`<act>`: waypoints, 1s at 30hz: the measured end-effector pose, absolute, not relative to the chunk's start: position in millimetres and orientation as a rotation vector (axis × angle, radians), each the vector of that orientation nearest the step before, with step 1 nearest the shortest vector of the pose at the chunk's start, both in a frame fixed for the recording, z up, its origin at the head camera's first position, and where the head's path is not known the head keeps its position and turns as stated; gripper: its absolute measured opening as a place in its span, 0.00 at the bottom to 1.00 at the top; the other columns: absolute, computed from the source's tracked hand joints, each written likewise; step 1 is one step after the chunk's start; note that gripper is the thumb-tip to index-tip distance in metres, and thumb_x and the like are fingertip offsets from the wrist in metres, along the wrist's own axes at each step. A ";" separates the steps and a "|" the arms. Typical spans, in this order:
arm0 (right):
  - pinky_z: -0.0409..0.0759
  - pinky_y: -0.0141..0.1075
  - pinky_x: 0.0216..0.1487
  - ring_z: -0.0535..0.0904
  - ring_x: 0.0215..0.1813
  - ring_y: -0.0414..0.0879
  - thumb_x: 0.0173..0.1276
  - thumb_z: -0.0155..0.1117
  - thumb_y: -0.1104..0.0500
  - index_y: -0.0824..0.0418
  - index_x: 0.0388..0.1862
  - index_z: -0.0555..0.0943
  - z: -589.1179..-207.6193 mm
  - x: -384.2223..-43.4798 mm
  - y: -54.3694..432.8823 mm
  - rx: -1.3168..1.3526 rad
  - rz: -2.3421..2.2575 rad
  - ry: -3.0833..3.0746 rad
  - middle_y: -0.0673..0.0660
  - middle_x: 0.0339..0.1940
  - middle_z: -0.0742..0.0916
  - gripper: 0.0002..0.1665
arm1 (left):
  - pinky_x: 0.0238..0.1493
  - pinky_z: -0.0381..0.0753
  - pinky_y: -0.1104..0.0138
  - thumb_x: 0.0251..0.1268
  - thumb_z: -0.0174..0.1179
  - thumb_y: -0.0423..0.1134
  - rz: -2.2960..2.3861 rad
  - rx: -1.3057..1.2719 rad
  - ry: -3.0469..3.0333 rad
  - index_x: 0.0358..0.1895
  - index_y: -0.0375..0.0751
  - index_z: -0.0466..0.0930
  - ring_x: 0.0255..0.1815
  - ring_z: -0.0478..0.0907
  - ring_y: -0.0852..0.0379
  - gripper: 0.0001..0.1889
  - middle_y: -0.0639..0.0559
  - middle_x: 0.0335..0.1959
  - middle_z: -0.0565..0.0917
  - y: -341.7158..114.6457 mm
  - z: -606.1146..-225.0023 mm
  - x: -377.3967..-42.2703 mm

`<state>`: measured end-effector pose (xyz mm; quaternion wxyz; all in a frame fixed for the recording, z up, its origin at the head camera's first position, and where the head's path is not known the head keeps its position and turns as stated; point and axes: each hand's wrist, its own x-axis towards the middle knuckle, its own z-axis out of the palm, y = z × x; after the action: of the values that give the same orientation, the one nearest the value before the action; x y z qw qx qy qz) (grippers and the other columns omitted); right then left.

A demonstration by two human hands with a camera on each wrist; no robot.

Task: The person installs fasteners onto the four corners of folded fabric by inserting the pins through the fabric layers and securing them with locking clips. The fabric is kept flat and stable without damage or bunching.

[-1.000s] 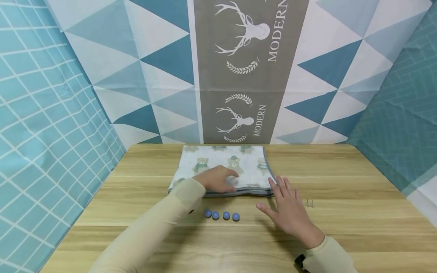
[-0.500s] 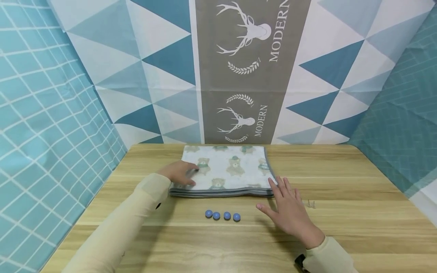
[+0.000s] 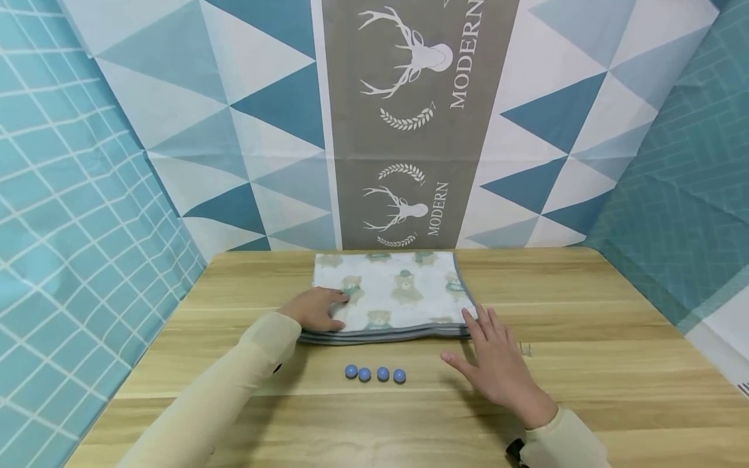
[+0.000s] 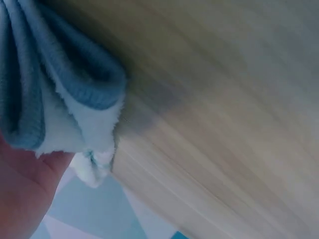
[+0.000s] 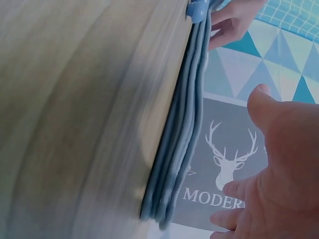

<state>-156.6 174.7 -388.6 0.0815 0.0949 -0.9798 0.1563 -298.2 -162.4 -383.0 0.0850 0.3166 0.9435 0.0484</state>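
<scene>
A folded white blanket (image 3: 404, 296) with a bear print and grey-blue trim lies at the back of the table, its layered edge facing me. My left hand (image 3: 316, 309) rests on the blanket's left side near the front corner, fingers pointing inward. In the left wrist view, the stacked trim folds (image 4: 94, 74) are right beside that palm. My right hand (image 3: 497, 367) spreads its fingers by the front right corner, fingertips right at the trim. Neither hand grips anything. The right wrist view shows the layered folds (image 5: 182, 124) past the spread right hand (image 5: 284, 174).
Several small blue balls (image 3: 383, 374) sit in a row on the wooden table (image 3: 374, 422), in front of the blanket. A small, thin clear item (image 3: 525, 349) lies right of my right hand. A patterned backdrop (image 3: 404, 130) stands directly behind the table's far edge.
My left hand has moved from over the blanket's middle to its left side, where it now rests. The blanket sits slightly further right. My right hand has stayed in place.
</scene>
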 end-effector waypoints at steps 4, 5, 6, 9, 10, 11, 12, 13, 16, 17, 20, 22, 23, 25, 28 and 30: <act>0.49 0.66 0.67 0.46 0.75 0.65 0.62 0.56 0.34 0.61 0.73 0.55 -388.8 -156.9 175.7 0.281 0.470 -2.925 0.67 0.75 0.55 0.50 | 0.65 0.66 0.52 0.60 0.59 0.51 0.132 0.969 2.806 0.65 0.42 0.69 0.67 0.67 0.43 0.30 0.42 0.65 0.71 -150.7 -381.0 -297.0; 0.49 0.65 0.68 0.46 0.75 0.65 0.62 0.56 0.34 0.61 0.73 0.55 -388.5 -156.7 175.6 0.279 0.471 -2.925 0.67 0.75 0.55 0.50 | 0.66 0.66 0.52 0.60 0.59 0.50 0.136 0.973 2.803 0.65 0.42 0.69 0.67 0.67 0.43 0.30 0.42 0.65 0.71 -149.2 -380.5 -296.6; 0.49 0.65 0.67 0.46 0.75 0.65 0.62 0.56 0.34 0.61 0.73 0.55 -388.2 -156.4 175.7 0.278 0.470 -2.927 0.67 0.75 0.55 0.50 | 0.66 0.66 0.52 0.60 0.59 0.50 0.143 0.976 2.802 0.65 0.41 0.69 0.66 0.67 0.43 0.30 0.42 0.65 0.72 -148.4 -380.3 -296.4; 0.49 0.66 0.67 0.46 0.75 0.65 0.62 0.56 0.34 0.62 0.73 0.56 -386.7 -155.8 176.8 0.283 0.463 -2.930 0.68 0.75 0.56 0.50 | 0.66 0.64 0.51 0.61 0.59 0.50 0.188 0.975 2.792 0.65 0.40 0.68 0.67 0.66 0.42 0.31 0.41 0.65 0.71 -149.8 -379.9 -293.3; 0.50 0.66 0.67 0.47 0.75 0.66 0.62 0.56 0.34 0.62 0.73 0.56 -385.9 -156.0 177.9 0.291 0.454 -2.928 0.68 0.74 0.57 0.50 | 0.66 0.64 0.51 0.61 0.59 0.50 0.205 0.979 2.791 0.65 0.40 0.68 0.67 0.66 0.42 0.31 0.41 0.65 0.70 -151.0 -379.8 -292.3; 0.51 0.66 0.67 0.48 0.75 0.66 0.62 0.57 0.34 0.63 0.73 0.56 -385.1 -156.4 179.5 0.298 0.449 -2.929 0.69 0.74 0.57 0.51 | 0.65 0.66 0.51 0.61 0.58 0.52 0.208 1.009 2.804 0.64 0.40 0.69 0.66 0.67 0.41 0.31 0.40 0.64 0.71 -151.8 -379.6 -290.7; 0.51 0.66 0.66 0.48 0.74 0.67 0.61 0.57 0.34 0.65 0.72 0.56 -384.0 -157.0 181.7 0.305 0.449 -2.930 0.69 0.74 0.58 0.51 | 0.65 0.65 0.51 0.61 0.58 0.52 0.222 0.997 2.802 0.65 0.40 0.69 0.67 0.66 0.41 0.31 0.40 0.65 0.71 -151.8 -379.3 -289.2; 0.53 0.66 0.66 0.49 0.74 0.67 0.61 0.58 0.34 0.66 0.72 0.57 -382.6 -158.0 184.4 0.312 0.449 -2.928 0.70 0.73 0.59 0.52 | 0.66 0.64 0.51 0.62 0.58 0.52 0.228 0.972 2.798 0.66 0.40 0.68 0.67 0.65 0.41 0.31 0.40 0.66 0.69 -151.1 -378.4 -287.4; 0.58 0.64 0.65 0.54 0.72 0.69 0.59 0.62 0.37 0.70 0.71 0.56 -377.7 -161.8 195.1 0.319 0.488 -2.940 0.72 0.71 0.62 0.54 | 0.67 0.64 0.52 0.62 0.58 0.49 0.206 0.873 2.804 0.66 0.40 0.67 0.68 0.64 0.42 0.30 0.40 0.67 0.69 -143.2 -374.5 -284.4; 0.60 0.64 0.64 0.56 0.71 0.69 0.58 0.64 0.38 0.71 0.70 0.56 -376.1 -163.0 199.3 0.319 0.515 -2.948 0.72 0.70 0.63 0.54 | 0.66 0.65 0.52 0.61 0.58 0.47 0.186 0.830 2.814 0.65 0.40 0.68 0.67 0.66 0.43 0.29 0.41 0.66 0.70 -138.2 -373.2 -283.6; 0.66 0.62 0.59 0.64 0.66 0.69 0.58 0.66 0.40 0.72 0.69 0.59 -371.9 -168.1 214.2 0.316 0.552 -2.970 0.73 0.67 0.68 0.52 | 0.54 0.74 0.54 0.59 0.58 0.41 0.135 0.727 2.842 0.54 0.39 0.75 0.56 0.75 0.46 0.20 0.43 0.54 0.79 -117.7 -365.6 -282.5; 0.70 0.60 0.56 0.69 0.62 0.68 0.58 0.66 0.41 0.71 0.67 0.62 -369.7 -171.4 224.2 0.303 0.535 -2.994 0.73 0.63 0.72 0.49 | 0.42 0.78 0.56 0.59 0.59 0.40 0.090 0.721 2.883 0.43 0.40 0.78 0.43 0.79 0.50 0.11 0.46 0.41 0.82 -100.7 -359.7 -281.8; 0.72 0.59 0.54 0.71 0.60 0.68 0.58 0.66 0.41 0.71 0.66 0.65 -369.0 -172.9 228.7 0.294 0.522 -3.008 0.72 0.62 0.74 0.47 | 0.37 0.78 0.57 0.60 0.59 0.41 0.071 0.730 2.903 0.38 0.42 0.77 0.37 0.78 0.52 0.08 0.48 0.36 0.82 -92.0 -357.4 -281.2; 0.74 0.58 0.51 0.74 0.57 0.67 0.58 0.66 0.41 0.71 0.63 0.69 -367.5 -175.8 237.0 0.276 0.477 -3.029 0.72 0.58 0.77 0.44 | 0.31 0.77 0.60 0.62 0.59 0.43 0.052 0.765 2.924 0.34 0.43 0.76 0.31 0.76 0.55 0.08 0.50 0.30 0.80 -73.6 -352.4 -279.8; 0.75 0.56 0.50 0.76 0.54 0.66 0.57 0.68 0.44 0.71 0.57 0.73 -364.3 -179.6 246.3 0.312 0.441 -3.040 0.71 0.54 0.80 0.39 | 0.29 0.77 0.64 0.63 0.58 0.46 0.071 0.873 2.918 0.33 0.43 0.78 0.27 0.75 0.58 0.10 0.52 0.28 0.80 -45.9 -346.5 -277.6; 0.77 0.54 0.48 0.78 0.51 0.64 0.57 0.69 0.49 0.70 0.53 0.76 -363.0 -181.0 251.2 0.399 0.427 -3.033 0.68 0.50 0.83 0.32 | 0.31 0.78 0.65 0.64 0.57 0.47 0.065 0.959 2.892 0.38 0.43 0.80 0.30 0.77 0.59 0.11 0.52 0.33 0.83 -26.9 -344.8 -276.1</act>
<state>-181.0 251.2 -363.0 0.0262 0.1291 -0.9816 0.1382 -276.1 -26.9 -344.8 0.0470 0.3143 0.9479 0.0213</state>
